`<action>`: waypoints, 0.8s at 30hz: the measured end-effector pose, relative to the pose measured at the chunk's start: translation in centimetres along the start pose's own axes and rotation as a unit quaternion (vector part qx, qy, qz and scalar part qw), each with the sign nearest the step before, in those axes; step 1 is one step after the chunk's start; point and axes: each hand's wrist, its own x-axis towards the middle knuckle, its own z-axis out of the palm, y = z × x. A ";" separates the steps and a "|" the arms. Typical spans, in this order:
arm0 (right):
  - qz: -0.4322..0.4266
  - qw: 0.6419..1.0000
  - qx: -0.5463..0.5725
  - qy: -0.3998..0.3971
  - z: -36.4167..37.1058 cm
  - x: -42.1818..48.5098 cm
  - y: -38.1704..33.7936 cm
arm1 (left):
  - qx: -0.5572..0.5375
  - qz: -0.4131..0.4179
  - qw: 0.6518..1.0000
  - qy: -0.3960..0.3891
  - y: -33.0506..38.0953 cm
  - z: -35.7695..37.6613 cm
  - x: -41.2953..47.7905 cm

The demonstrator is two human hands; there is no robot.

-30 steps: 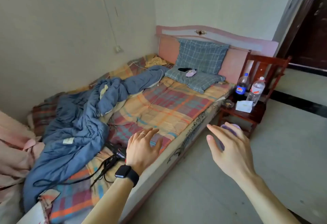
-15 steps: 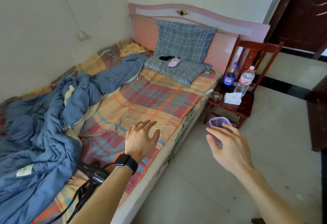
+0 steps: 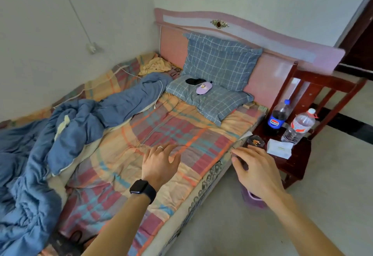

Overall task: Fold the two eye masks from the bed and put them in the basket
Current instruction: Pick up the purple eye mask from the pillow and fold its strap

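Pale walls meet in a corner behind a bed (image 3: 181, 134) covered with a plaid sheet of orange, red and teal, and everything below is placed against that bed. At its head, against the pink headboard (image 3: 232, 27), a blue checked pillow (image 3: 220, 63) stands upright, and a second flat pillow (image 3: 212, 102) lies in front of it. On the flat pillow lie the two eye masks: the black eye mask (image 3: 194, 81) nearer the wall side, and the lilac eye mask (image 3: 203, 88) just beside it, the two touching or nearly so. A rumpled blue quilt (image 3: 60, 134) sprawls along the wall side of the bed.

Off the bed's open side, near its head, a dark red wooden chair (image 3: 298, 154) holds a cola bottle (image 3: 277, 117), a water bottle (image 3: 298, 127), a white tissue pack (image 3: 279, 148) and a small ashtray (image 3: 256, 142). On the floor beside the bed's edge, mostly hidden behind the right wrist, sits a purple basket (image 3: 253, 200).

The left hand (image 3: 159, 164), with a ring and a black smartwatch (image 3: 142, 188) at the wrist, hovers over the middle of the bed, fingers spread and holding nothing. The right hand (image 3: 256, 169) hangs past the bed's edge, fingers loosely apart and empty. Both masks lie well apart from the hands.
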 end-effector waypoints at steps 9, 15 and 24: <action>-0.064 0.997 0.024 -0.025 3.5 17.1 5.3 | 0.004 -0.049 0.999 0.007 2.6 2.2 15.1; -0.054 0.996 0.008 -0.064 7.0 28.8 8.5 | 0.000 -0.050 0.999 0.001 3.4 4.0 26.9; -0.040 0.988 0.013 -0.150 12.1 44.4 13.0 | 0.010 -0.057 0.998 -0.021 5.0 7.4 43.5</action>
